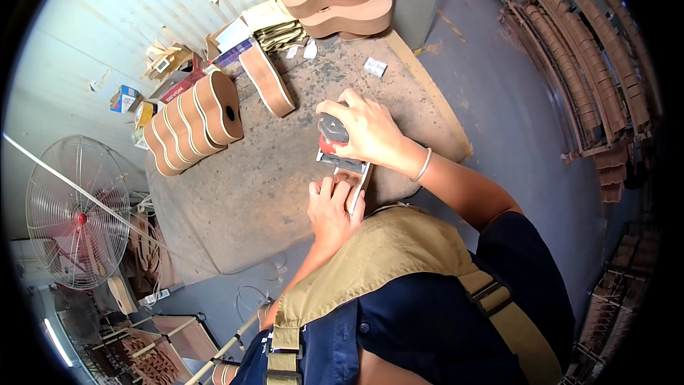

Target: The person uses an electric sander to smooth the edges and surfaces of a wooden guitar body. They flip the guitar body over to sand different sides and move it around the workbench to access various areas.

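My right hand is wrapped over the top of a black and red handheld sander. The sander's flat base rests against the edge of a small wooden ukulele body with pale binding, close to my apron. My left hand grips that body near its lower end, fingers curled over it. Much of the body is hidden by my hands and the sander. To the left, several similar bodies stand side by side on edge. One more body lies on its side beyond them.
Larger guitar-shaped bodies are stacked at the table's far end, beside yellow sheets. Open boxes line the wall. A big fan stands left of the stained worktable. Racks of curved wooden parts stand right.
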{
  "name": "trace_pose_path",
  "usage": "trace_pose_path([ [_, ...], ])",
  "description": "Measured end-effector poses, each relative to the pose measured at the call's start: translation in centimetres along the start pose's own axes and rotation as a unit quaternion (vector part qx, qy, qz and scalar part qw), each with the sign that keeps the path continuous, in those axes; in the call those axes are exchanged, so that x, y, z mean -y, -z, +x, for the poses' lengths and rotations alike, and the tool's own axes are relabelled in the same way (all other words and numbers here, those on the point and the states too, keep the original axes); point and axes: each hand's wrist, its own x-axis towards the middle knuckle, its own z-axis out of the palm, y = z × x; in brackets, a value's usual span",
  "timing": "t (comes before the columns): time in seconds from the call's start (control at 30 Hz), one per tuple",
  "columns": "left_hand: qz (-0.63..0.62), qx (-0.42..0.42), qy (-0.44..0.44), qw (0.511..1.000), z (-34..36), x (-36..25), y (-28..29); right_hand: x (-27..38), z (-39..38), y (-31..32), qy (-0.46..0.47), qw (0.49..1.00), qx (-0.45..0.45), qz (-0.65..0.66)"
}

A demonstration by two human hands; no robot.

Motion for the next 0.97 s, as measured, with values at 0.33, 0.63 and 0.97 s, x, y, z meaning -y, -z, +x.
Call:
trace_pose_path([
  [0.33,-0.008,0.007,0.03,1.0,0.2,0.5,-0.4,0.1,0.1,0.4,-0.007,1.0,0.017,-0.014],
  [0.63,0.004,-0.006,0.012,1.0,0.3,0.4,-0.4,0.0,0.1,1.1,-0.015,0.999,0.041,0.007],
  [0.97,0.012,0.011,-0.005,1.0,-0.3,0.8,-0.3,-0.5,-0.6,0.9,-0.001,0.999,0.034,-0.029],
])
